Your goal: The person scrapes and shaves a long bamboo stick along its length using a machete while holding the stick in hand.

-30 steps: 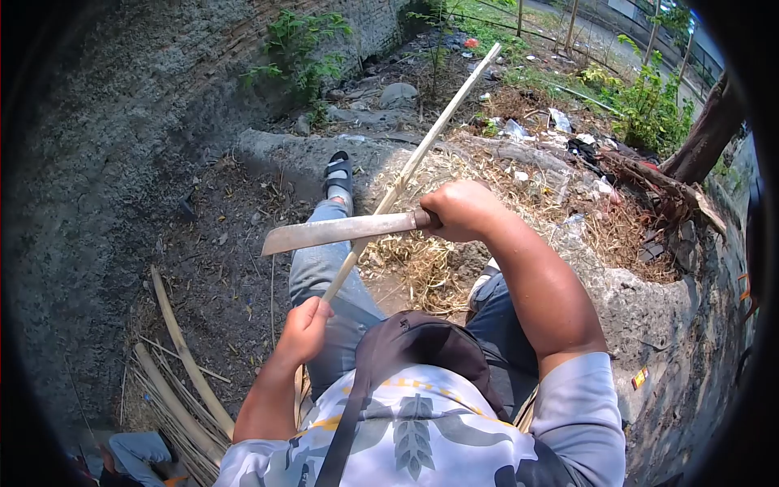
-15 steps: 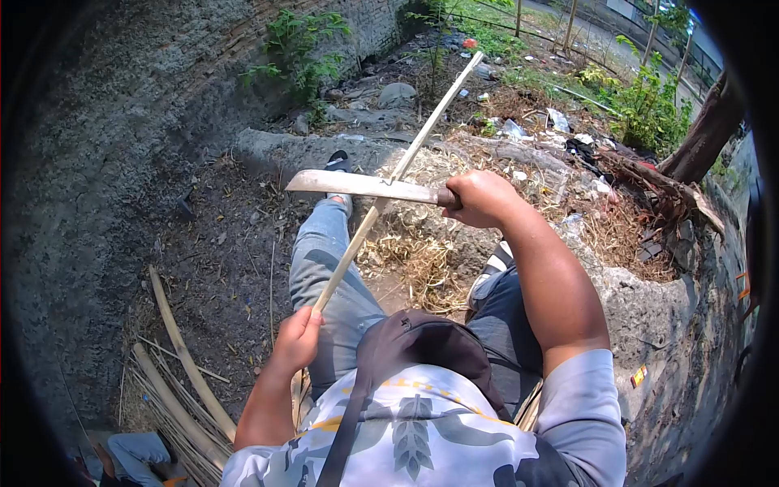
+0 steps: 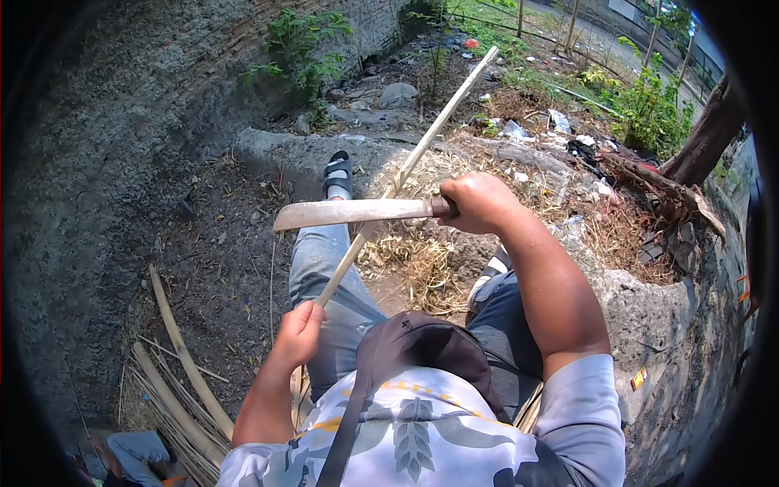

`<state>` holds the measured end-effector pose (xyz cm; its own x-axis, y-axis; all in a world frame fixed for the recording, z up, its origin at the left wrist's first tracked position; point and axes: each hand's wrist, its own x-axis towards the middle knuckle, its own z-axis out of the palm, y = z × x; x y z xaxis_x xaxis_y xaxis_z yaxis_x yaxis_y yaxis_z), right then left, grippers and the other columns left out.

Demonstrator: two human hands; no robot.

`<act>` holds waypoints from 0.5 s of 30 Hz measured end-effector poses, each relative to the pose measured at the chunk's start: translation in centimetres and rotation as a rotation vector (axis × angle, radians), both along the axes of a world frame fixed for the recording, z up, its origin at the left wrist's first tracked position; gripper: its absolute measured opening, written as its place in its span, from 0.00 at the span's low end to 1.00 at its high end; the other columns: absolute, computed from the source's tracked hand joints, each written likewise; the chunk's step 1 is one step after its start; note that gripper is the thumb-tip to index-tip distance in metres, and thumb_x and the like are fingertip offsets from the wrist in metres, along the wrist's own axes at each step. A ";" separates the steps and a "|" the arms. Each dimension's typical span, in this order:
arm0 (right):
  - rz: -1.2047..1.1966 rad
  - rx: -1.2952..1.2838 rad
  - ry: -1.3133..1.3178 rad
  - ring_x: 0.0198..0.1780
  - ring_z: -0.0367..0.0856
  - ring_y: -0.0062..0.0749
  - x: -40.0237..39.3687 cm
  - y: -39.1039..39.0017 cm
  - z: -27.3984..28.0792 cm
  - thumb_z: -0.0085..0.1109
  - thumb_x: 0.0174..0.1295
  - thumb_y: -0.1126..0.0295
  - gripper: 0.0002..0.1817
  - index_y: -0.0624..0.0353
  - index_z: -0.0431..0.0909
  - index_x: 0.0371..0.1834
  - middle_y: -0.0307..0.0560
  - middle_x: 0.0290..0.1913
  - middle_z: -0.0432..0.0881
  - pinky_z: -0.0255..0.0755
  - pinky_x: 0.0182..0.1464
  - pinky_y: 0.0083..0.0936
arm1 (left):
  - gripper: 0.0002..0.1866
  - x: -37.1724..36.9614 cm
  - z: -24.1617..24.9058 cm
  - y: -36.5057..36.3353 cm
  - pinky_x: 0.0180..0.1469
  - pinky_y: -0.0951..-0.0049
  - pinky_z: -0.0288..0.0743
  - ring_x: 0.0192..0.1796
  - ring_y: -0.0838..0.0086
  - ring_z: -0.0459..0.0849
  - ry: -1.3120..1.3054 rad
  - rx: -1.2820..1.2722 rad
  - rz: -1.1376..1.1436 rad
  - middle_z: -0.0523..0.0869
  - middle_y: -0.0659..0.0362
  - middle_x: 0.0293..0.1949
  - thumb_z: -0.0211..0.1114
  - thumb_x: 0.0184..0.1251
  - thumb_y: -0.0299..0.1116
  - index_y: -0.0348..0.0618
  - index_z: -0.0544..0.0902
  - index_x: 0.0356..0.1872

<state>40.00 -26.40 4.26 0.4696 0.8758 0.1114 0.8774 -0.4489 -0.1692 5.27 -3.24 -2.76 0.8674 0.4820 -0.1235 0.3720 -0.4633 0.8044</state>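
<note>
In my right hand [image 3: 479,203] is a machete [image 3: 353,213], its dark handle in my closed fist and its broad blade pointing left. The blade lies across a long, pale bamboo strip [image 3: 438,120], overlapping it a little below the middle. My left hand [image 3: 301,329] grips the strip's near end beside my thigh. From there the strip slants up and to the right, its far end over the littered ground. Below the blade, the strip passes in front of my jeans leg.
Bamboo poles and thin strips [image 3: 174,398] lie at the lower left, near another person's leg [image 3: 138,454]. Dry shavings [image 3: 422,272] cover the ground between my feet. A low concrete ledge [image 3: 284,148] runs ahead, a rough wall [image 3: 105,178] stands left, and a tree trunk [image 3: 710,134] leans at right.
The machete has slid down along the strip toward me, its tip shifting left and lower. The strip's far end has swung slightly right and up, while my left hand stays about where it was.
</note>
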 end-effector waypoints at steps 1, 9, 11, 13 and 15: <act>-0.074 -0.060 -0.001 0.42 0.91 0.48 0.0 -0.1 0.3 0.76 0.56 0.49 0.18 0.50 0.86 0.36 0.48 0.35 0.90 0.82 0.54 0.49 | 0.17 -0.1 -0.1 0.1 0.36 0.70 0.71 0.31 0.79 0.74 0.005 -0.022 0.006 0.79 0.60 0.26 0.55 0.86 0.39 0.36 0.83 0.38; -0.170 0.040 -0.296 0.41 0.91 0.43 -0.8 0.6 0.6 0.75 0.57 0.43 0.20 0.47 0.86 0.34 0.45 0.33 0.90 0.71 0.64 0.56 | 0.18 -1.1 -1.6 1.1 0.38 0.71 0.71 0.34 0.79 0.75 0.008 -0.164 0.053 0.81 0.63 0.29 0.56 0.86 0.40 0.38 0.84 0.39; -0.103 -0.004 -0.152 0.41 0.91 0.43 -0.6 0.5 0.3 0.75 0.57 0.44 0.20 0.47 0.85 0.35 0.44 0.33 0.90 0.72 0.62 0.55 | 0.18 -1.4 -1.7 1.4 0.38 0.71 0.71 0.35 0.80 0.75 0.016 -0.180 0.070 0.81 0.63 0.29 0.55 0.86 0.40 0.38 0.84 0.39; -0.012 -0.066 -0.074 0.41 0.91 0.43 -0.2 0.3 0.0 0.74 0.60 0.48 0.17 0.47 0.84 0.37 0.42 0.34 0.89 0.73 0.58 0.51 | 0.18 -1.8 -1.7 1.7 0.39 0.71 0.71 0.35 0.80 0.75 0.030 -0.169 0.082 0.81 0.63 0.29 0.55 0.85 0.41 0.38 0.84 0.39; 0.031 -0.030 -0.106 0.40 0.91 0.44 0.2 0.5 -1.0 0.72 0.62 0.51 0.14 0.47 0.84 0.37 0.41 0.33 0.89 0.73 0.59 0.51 | 0.17 -1.9 -1.5 1.8 0.39 0.71 0.71 0.35 0.80 0.75 0.051 -0.157 0.098 0.80 0.64 0.29 0.55 0.85 0.40 0.39 0.84 0.39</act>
